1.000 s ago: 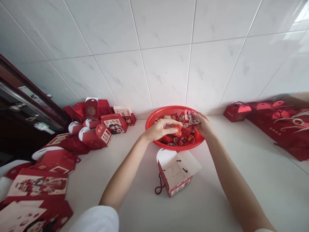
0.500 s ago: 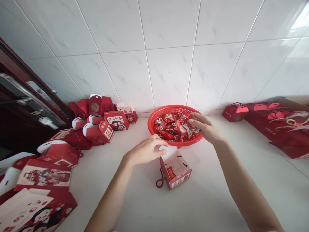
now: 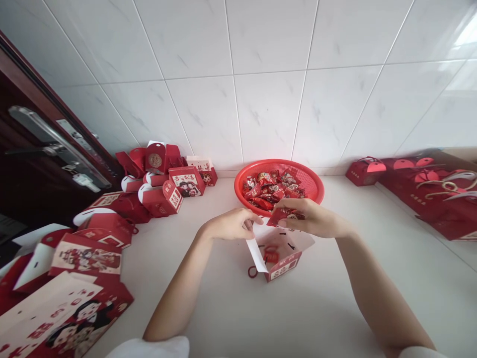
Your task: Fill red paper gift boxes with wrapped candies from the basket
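Observation:
A small red and white paper gift box (image 3: pixel 283 267) stands with its top flaps up in front of me. One red-wrapped candy (image 3: pixel 272 254) lies inside it. My left hand (image 3: pixel 235 223) pinches the box's white flap at the left rear. Over the back of the box, my right hand (image 3: pixel 311 217) has its fingers closed on a red candy packet (image 3: pixel 280 216). Right behind the box sits a red plastic basket (image 3: pixel 316 186) with many wrapped candies (image 3: pixel 266 190) in it; my right wrist is near its front rim.
Several folded red gift boxes (image 3: pixel 160 199) line the left side, with larger printed boxes (image 3: pixel 89 253) nearer me. On the right are a small red box (image 3: pixel 367 171) and red gift bags (image 3: pixel 425 194) against the tiled wall (image 3: pixel 272 114). A dark door (image 3: pixel 37 149) stands at far left.
My right hand has come from the basket toward me, over the box, with a candy packet. My left hand now grips the flap, and the box's side flaps have spread outward.

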{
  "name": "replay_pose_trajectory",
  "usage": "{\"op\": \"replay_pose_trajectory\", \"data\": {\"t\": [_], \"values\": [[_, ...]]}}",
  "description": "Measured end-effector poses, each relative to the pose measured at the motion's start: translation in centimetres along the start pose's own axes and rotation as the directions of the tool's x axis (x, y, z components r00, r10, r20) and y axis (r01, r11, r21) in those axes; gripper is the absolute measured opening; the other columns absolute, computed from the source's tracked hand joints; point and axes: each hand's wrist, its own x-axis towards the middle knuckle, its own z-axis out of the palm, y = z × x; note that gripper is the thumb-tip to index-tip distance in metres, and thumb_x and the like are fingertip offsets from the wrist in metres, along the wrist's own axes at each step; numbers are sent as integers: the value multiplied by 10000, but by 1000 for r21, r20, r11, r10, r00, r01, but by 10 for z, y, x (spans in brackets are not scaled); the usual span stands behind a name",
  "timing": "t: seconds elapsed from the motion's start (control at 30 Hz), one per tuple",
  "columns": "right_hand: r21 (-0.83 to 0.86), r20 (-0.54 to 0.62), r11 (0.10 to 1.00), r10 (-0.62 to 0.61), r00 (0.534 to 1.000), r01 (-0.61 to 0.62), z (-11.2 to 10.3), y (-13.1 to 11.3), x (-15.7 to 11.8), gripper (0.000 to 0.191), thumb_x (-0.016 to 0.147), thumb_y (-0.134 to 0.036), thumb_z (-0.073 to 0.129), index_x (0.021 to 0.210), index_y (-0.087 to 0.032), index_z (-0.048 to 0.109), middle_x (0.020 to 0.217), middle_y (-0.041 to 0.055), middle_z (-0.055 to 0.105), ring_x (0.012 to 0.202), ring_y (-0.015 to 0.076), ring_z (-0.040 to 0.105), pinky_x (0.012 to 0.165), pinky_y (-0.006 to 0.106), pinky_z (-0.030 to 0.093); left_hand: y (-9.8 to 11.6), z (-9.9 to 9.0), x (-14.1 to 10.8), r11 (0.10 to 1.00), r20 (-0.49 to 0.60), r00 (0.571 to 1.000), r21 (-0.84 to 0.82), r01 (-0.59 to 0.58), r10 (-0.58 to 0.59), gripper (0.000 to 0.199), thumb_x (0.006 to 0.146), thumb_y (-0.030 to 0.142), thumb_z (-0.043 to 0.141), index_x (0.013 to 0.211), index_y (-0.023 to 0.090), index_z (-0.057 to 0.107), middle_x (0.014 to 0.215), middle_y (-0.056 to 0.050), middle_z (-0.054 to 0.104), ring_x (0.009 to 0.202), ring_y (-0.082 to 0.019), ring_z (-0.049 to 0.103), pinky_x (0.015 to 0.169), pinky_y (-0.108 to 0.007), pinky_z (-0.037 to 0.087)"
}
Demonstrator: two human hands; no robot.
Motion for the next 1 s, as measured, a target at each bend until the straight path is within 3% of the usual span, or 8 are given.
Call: {"op": "replay_pose_trajectory", "data": {"t": [0.2, 0.33, 0.43, 0.57, 0.63, 0.73, 0.9, 1.0], "values": [[84, -25, 994, 67, 997, -64, 9, -1, 1, 310, 834, -466, 717, 770, -207, 559, 666, -42, 466, 589, 112, 419, 508, 242, 331, 1, 0, -3, 1000, 56, 998, 1, -22, 22, 464, 706, 196, 699, 1169, 171, 722, 1041, -70, 704, 883, -205, 691, 725, -260, 526], [-91, 11, 986, 139, 990, -137, 16, 3, 3, 379, 714, -425, 827, 686, -210, 516, 628, -67, 428, 581, 98, 350, 503, 244, 250, 9, 1, -5, 995, 90, 993, -57, -78, 82, 460, 687, 133, 688, 1140, 193, 743, 1043, -53, 701, 848, -183, 690, 673, -226, 511], [-228, 56, 958, 193, 980, -176, 22, 6, 7, 404, 653, -449, 869, 712, -216, 544, 604, -70, 451, 561, 100, 363, 492, 246, 231, 12, 3, -4, 991, 32, 993, -76, -110, 113, 485, 667, 94, 671, 1137, 186, 749, 1096, -65, 680, 852, -183, 694, 677, -230, 515], [-219, -25, 962, 163, 986, -164, 24, 8, 9, 339, 792, -508, 745, 804, -221, 565, 651, -39, 532, 568, 116, 423, 499, 249, 286, 12, 3, -1, 986, -19, 988, -67, -152, 151, 467, 687, 109, 666, 1138, 193, 752, 1062, -64, 675, 825, -184, 682, 704, -253, 524], [-119, -76, 983, 132, 988, -141, 22, 7, 7, 243, 916, -457, 595, 867, -222, 558, 715, -18, 582, 597, 125, 474, 527, 249, 339, 11, 2, -1, 983, -21, 985, -67, -173, 172, 446, 706, 128, 663, 1138, 194, 754, 1037, -59, 670, 815, -180, 671, 715, -261, 528], [-37, -97, 995, 85, 992, -88, 18, 7, 3, 142, 961, -354, 498, 928, -224, 545, 763, -11, 602, 628, 131, 509, 554, 247, 378, 11, 1, -1, 976, -39, 977, -56, -211, 209, 433, 723, 125, 647, 1135, 199, 760, 976, -44, 661, 801, -164, 653, 740, -258, 526], [-208, -4, 974, 91, 996, -90, 19, 10, 2, 120, 920, -219, 510, 980, -223, 614, 774, 3, 648, 636, 149, 555, 579, 256, 400, 10, -1, -1, 977, -60, 976, -20, -213, 212, 460, 727, 117, 647, 1164, 210, 755, 1003, -44, 676, 792, -153, 650, 742, -244, 522], [-297, -23, 948, 115, 993, -116, 21, 10, 4, 198, 886, -148, 521, 1000, -227, 663, 822, 29, 706, 699, 181, 628, 626, 270, 430, 8, -1, 0, 984, -75, 981, 19, -180, 181, 455, 720, 112, 649, 1154, 197, 758, 1025, -58, 687, 807, -165, 661, 750, -252, 522]]}}
